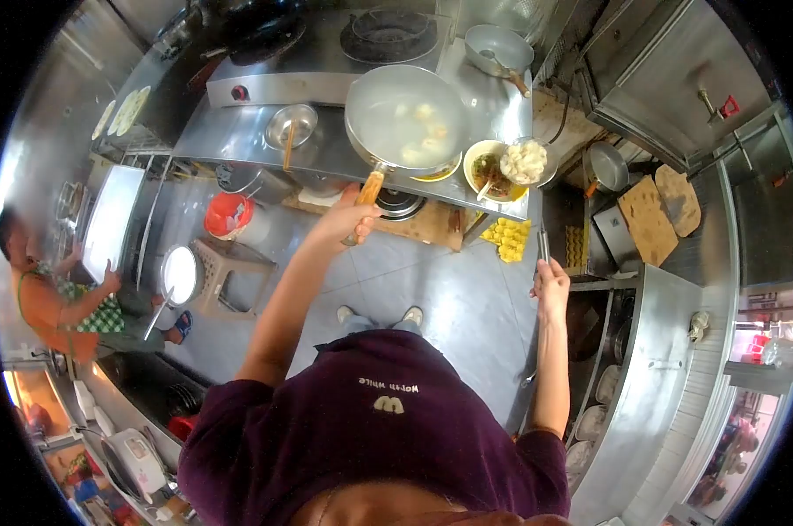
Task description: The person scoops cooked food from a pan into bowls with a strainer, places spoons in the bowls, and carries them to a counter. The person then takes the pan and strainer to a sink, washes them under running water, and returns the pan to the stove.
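Note:
My left hand (348, 219) is wrapped round the wooden handle of a pan (357, 140), which is tilted over the counter edge. Cloudy liquid and a few pale dumplings (431, 131) are in the pan. My right hand (550, 287) grips the metal handle of a strainer ladle (544, 241). A heap of pale dumplings (525, 162) fills its head, held at the right rim of a yellow bowl (473, 175). Dark broth with green bits and a white spoon (484, 190) are in that bowl. Another yellow-rimmed bowl (438, 175) is partly hidden under the pan.
A metal bowl (302, 118) with a wooden-handled utensil stands left of the pan, before the stove (300, 83). A second pan (499, 44) sits at the back right. A red bucket (228, 213) and stool (230, 263) are on the floor; a seated person (55, 307) is at left.

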A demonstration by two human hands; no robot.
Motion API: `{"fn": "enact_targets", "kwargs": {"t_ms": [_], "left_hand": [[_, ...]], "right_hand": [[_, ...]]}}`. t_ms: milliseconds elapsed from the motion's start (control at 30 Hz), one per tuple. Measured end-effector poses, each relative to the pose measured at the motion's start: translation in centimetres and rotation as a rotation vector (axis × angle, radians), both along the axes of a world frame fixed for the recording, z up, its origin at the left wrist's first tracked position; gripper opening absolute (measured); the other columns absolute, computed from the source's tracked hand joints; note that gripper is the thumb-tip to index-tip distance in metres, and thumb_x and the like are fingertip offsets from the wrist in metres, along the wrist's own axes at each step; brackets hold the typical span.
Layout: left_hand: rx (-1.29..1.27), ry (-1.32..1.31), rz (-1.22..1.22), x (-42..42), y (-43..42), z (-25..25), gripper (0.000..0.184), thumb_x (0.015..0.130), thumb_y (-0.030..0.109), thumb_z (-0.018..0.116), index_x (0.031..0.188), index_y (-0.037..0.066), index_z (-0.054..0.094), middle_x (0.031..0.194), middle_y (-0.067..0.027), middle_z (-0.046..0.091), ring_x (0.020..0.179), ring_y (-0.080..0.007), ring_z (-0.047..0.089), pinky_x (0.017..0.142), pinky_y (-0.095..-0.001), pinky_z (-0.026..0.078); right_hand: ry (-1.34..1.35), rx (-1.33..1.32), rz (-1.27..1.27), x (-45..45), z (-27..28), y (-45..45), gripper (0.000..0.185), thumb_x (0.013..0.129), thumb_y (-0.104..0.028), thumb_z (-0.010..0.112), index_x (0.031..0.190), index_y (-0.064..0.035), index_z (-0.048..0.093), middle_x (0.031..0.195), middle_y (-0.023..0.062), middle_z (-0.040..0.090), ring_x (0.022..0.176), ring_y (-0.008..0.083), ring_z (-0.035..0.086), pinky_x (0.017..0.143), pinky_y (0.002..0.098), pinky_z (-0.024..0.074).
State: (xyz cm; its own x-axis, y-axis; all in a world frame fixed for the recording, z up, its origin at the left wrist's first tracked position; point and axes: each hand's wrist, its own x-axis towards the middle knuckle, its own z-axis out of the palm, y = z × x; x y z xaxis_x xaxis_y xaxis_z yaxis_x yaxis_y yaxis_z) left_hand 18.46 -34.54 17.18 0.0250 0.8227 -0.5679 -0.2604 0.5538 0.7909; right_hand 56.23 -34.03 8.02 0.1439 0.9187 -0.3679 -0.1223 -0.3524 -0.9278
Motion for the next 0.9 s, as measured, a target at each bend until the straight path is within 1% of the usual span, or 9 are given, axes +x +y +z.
{"fn": "enact_targets", "kwargs": {"t_ms": [33, 100, 133, 233, 267, 467, 567, 767, 900], "left_hand": [[0.015, -0.021, 0.007, -0.4, -0.4, 0.1, 0.022, 0.078, 0.007, 0.055, 0.097, 0.008, 0.043, 0.058, 0.0051, 0.04, 0.043, -0.0028, 0.036, 0.037, -0.0203, 0.031], [0.02, -0.038, 0.027, -1.1, -1.0, 0.2, 0.024, 0.078, 0.007, 0.056, 0.098, 0.008, 0.043, 0.058, 0.005, 0.04, 0.043, -0.0033, 0.036, 0.037, -0.0202, 0.03], [0.012, -0.031, 0.039, -1.3, -1.4, 0.3, 0.023, 0.078, 0.007, 0.056, 0.097, 0.007, 0.044, 0.058, 0.0049, 0.04, 0.043, -0.0036, 0.036, 0.037, -0.0202, 0.03], [0.037, -0.042, 0.059, -2.3, -2.0, 0.1, 0.015, 0.078, 0.007, 0.056, 0.088, 0.006, 0.045, 0.057, 0.0047, 0.039, 0.043, -0.0042, 0.035, 0.037, -0.0203, 0.029], [0.054, -0.05, 0.063, -2.6, -2.2, 0.0, 0.012, 0.078, 0.008, 0.056, 0.085, 0.006, 0.046, 0.056, 0.0046, 0.039, 0.042, -0.0044, 0.035, 0.037, -0.0204, 0.028], [0.021, -0.041, 0.112, -3.5, -3.2, 1.5, 0.013, 0.08, 0.008, 0.054, 0.073, 0.008, 0.043, 0.055, 0.0047, 0.038, 0.041, -0.0041, 0.033, 0.037, -0.0207, 0.026], [0.051, -0.052, 0.116, -4.1, -3.5, 1.2, 0.014, 0.08, 0.008, 0.055, 0.072, 0.009, 0.043, 0.055, 0.005, 0.038, 0.041, -0.0037, 0.032, 0.037, -0.0204, 0.025], [0.051, -0.008, 0.111, -4.5, -4.4, 2.0, 0.014, 0.08, 0.01, 0.055, 0.073, 0.009, 0.043, 0.055, 0.0053, 0.039, 0.041, -0.004, 0.036, 0.037, -0.0198, 0.027], [0.061, 0.013, 0.077, -4.6, -4.9, 2.2, 0.011, 0.079, 0.012, 0.056, 0.078, 0.007, 0.045, 0.057, 0.0048, 0.04, 0.042, -0.0036, 0.036, 0.037, -0.019, 0.029]], "right_hand": [[-0.107, 0.014, -0.002, -0.3, -1.0, 0.2, 0.036, 0.081, -0.017, 0.055, 0.109, 0.0067, 0.049, 0.055, -0.0028, 0.041, 0.043, 0.0067, 0.037, 0.038, 0.0227, 0.0336], [-0.26, 0.055, 0.037, -0.8, -2.2, 0.2, 0.03, 0.084, -0.016, 0.053, 0.108, 0.0022, 0.053, 0.053, -0.0065, 0.036, 0.042, 0.0034, 0.031, 0.038, 0.0202, 0.0307], [-0.333, 0.059, 0.058, -0.8, -2.3, -0.1, 0.034, 0.082, -0.019, 0.054, 0.11, 0.0009, 0.053, 0.057, 0.0043, 0.051, 0.046, 0.0141, 0.049, 0.04, 0.0275, 0.0383], [-0.944, 0.449, 0.019, -1.4, -4.0, 0.0, 0.032, 0.081, -0.019, 0.054, 0.108, -0.0009, 0.054, 0.066, 0.0161, 0.059, 0.055, 0.0273, 0.059, 0.046, 0.0344, 0.0434], [-0.944, 0.342, 0.054, -1.2, -4.1, -0.3, 0.032, 0.082, -0.018, 0.054, 0.109, -0.0019, 0.053, 0.076, 0.0223, 0.06, 0.065, 0.0361, 0.06, 0.054, 0.0392, 0.0459], [-1.183, 0.273, 0.13, -1.8, -3.5, -1.2, 0.033, 0.081, -0.016, 0.055, 0.111, -0.003, 0.051, 0.069, 0.0192, 0.058, 0.061, 0.0349, 0.058, 0.053, 0.0412, 0.0445], [-1.306, 0.502, 0.08, -1.6, -4.7, -1.2, 0.036, 0.08, -0.014, 0.056, 0.113, -0.0033, 0.048, 0.067, 0.0181, 0.057, 0.057, 0.0337, 0.058, 0.051, 0.0416, 0.0442], [-1.342, 0.582, 0.031, -1.8, -5.2, -1.7, 0.039, 0.079, -0.014, 0.056, 0.116, -0.0039, 0.047, 0.071, 0.0175, 0.058, 0.057, 0.0339, 0.057, 0.052, 0.0416, 0.0457], [-1.291, 0.466, 0.055, -1.5, -5.4, -2.0, 0.038, 0.08, -0.015, 0.056, 0.115, -0.0032, 0.049, 0.07, 0.019, 0.058, 0.059, 0.0342, 0.058, 0.053, 0.0415, 0.0454]]}}
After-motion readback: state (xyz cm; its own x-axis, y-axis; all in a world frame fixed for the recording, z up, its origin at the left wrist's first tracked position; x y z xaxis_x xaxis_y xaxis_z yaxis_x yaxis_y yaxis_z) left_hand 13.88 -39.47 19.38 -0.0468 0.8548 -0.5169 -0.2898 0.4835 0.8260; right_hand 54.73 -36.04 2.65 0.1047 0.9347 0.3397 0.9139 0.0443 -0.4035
